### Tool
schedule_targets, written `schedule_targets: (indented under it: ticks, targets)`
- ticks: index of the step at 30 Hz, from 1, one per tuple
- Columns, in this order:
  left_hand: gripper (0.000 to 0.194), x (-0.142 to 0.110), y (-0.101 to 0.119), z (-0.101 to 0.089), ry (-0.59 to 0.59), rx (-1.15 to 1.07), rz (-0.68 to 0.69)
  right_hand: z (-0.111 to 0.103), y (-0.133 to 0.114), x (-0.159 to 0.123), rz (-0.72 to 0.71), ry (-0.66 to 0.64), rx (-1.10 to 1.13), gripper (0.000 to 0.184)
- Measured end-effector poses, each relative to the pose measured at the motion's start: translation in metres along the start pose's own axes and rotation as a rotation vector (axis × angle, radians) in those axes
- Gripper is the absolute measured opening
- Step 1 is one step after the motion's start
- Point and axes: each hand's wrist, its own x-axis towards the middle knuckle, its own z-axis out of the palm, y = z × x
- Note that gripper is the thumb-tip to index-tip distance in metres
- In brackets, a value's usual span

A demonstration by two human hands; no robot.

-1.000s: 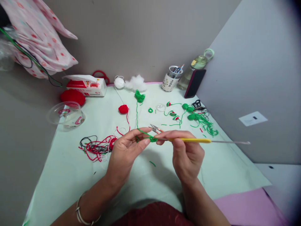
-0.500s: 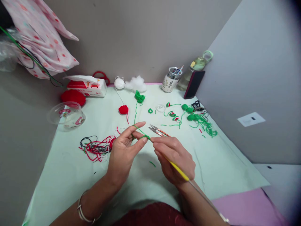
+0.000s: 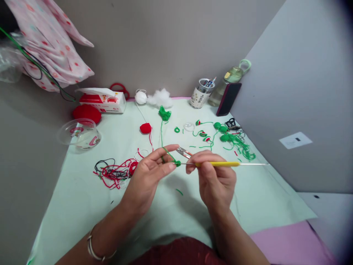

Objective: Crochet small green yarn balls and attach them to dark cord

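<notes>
A small piece of green crochet (image 3: 178,163) is pinched between the thumb and a finger of my left hand (image 3: 150,175). Green yarn (image 3: 161,134) passes over my raised left index finger and leads back to a loose green bundle (image 3: 164,113). My right hand (image 3: 216,178) grips the yellow handle of a crochet hook (image 3: 220,164). The hook lies nearly level, and its thin metal shaft reaches left to the green piece, where the tip is hidden in the stitches. Thread snips (image 3: 184,152) lie just behind my hands, partly covered by them.
Tangled red, black and white yarn (image 3: 114,175) lies left. A red ball (image 3: 145,128), white stuffing (image 3: 160,98) and a white ball (image 3: 141,97) sit farther back. Small green-and-red pieces (image 3: 203,134), a phone (image 3: 229,99), a pen can (image 3: 202,94) and a clear tub (image 3: 88,134) stand around.
My right hand has turned over and shifted right, swinging the hook from a steep slant to nearly level. My left hand keeps its pinch on the green piece.
</notes>
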Motion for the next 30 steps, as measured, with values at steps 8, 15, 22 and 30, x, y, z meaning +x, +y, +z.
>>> schedule_targets:
  ticks: [8,15,22,30]
  targets:
    - [0.032,-0.001,-0.009,0.002,0.003,0.085,0.057,0.003,-0.001,-0.005,-0.084,-0.098,-0.141,0.022]
    - [0.037,0.003,-0.011,0.004,-0.015,-0.197,-0.151,0.000,0.002,-0.011,-0.248,-0.104,-0.365,0.031]
    - [0.029,0.004,-0.004,0.002,0.037,-0.204,-0.123,-0.004,0.003,0.002,0.081,0.039,0.063,0.015]
    - [0.033,0.000,-0.003,0.004,0.041,-0.053,-0.053,-0.003,0.004,0.002,0.156,-0.018,0.191,0.018]
